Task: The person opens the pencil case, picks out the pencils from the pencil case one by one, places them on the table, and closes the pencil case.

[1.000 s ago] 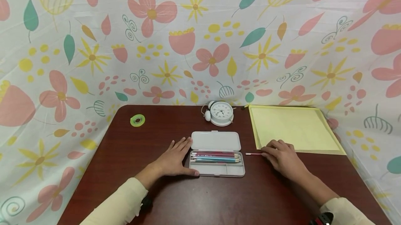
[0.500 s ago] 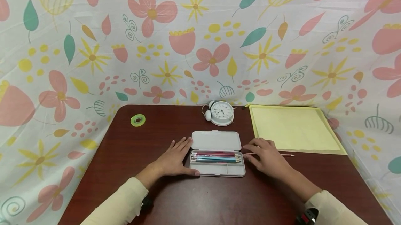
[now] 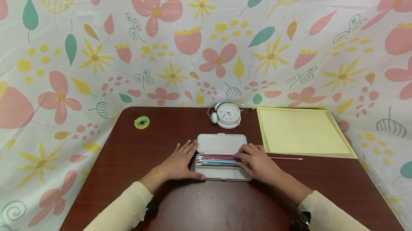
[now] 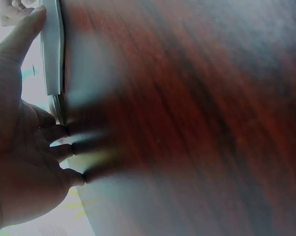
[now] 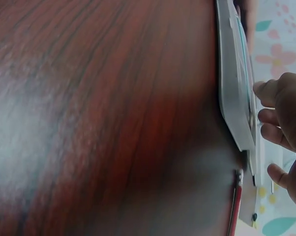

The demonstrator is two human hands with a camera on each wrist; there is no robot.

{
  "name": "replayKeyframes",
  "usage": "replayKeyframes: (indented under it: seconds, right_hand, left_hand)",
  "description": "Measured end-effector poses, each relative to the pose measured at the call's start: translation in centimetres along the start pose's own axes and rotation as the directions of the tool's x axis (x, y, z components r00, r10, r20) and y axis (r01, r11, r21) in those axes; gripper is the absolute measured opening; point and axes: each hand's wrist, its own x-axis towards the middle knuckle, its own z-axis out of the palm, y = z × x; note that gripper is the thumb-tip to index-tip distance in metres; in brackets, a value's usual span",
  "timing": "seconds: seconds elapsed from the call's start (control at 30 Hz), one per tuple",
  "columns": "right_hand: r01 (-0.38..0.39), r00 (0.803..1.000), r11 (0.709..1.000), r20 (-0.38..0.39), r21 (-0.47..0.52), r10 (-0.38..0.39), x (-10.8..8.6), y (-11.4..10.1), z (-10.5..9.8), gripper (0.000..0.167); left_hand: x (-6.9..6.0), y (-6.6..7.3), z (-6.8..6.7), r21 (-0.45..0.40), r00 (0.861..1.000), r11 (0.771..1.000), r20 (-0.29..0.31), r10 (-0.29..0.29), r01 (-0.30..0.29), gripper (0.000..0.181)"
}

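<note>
The left hand (image 3: pixel 180 165) spreads against the pencil case (image 3: pixel 214 173); the right hand (image 3: pixel 261 163) partly hides its pencils (image 3: pixel 219 161), grip unclear. Alarm clock (image 3: pixel 229 113) behind; loose pencil (image 3: pixel 286 158) right.

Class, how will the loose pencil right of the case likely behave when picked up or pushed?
The pencil should feel light, being thin, and probably stiff, as it lies straight. Pushed, it may slide or roll: the table looks glossy.

Pencils (image 3: pixel 219 159) lie in the case (image 3: pixel 214 173); clock (image 3: pixel 228 114) behind it, tape (image 3: pixel 137 123) left rear, folder (image 3: pixel 307 131) right rear; loose pencil (image 3: pixel 286 158) right, before folder.
</note>
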Motion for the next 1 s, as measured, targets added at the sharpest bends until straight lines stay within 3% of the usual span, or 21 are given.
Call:
replayKeyframes:
  seconds: [0.27, 0.6, 0.73, 0.87, 1.0]
  right_hand:
    - [0.046, 0.999, 0.998, -0.008, -0.052, -0.046, 0.4, -0.6, 0.8, 0.020]
    - [0.020, 0.999, 0.999, 0.043, -0.034, -0.019, 0.7, -1.0, 1.1, 0.014]
    - [0.079, 0.996, 0.992, 0.055, -0.100, -0.074, 0.9, -1.1, 1.0, 0.018]
    - [0.160, 0.986, 0.966, 0.068, -0.205, -0.149, 1.2, -1.2, 0.7, 0.021]
    - [0.188, 0.981, 0.951, 0.081, -0.245, -0.174, 1.4, -1.3, 0.7, 0.017]
  left_hand:
    - [0.1, -0.1, 0.1, 0.004, 1.000, 1.000, 0.002, 0.003, -0.003, 0.133]
    - [0.3, -0.2, 0.1, 0.015, 1.000, 1.000, 0.009, 0.002, -0.002, 0.134]
    - [0.3, -0.2, 0.2, 0.020, 1.000, 1.000, 0.009, -0.001, 0.001, 0.134]
    - [0.3, -0.2, 0.2, 0.021, 1.000, 1.000, 0.007, -0.002, 0.002, 0.134]
    - [0.2, -0.2, 0.1, 0.019, 1.000, 1.000, 0.009, 0.002, -0.002, 0.133]
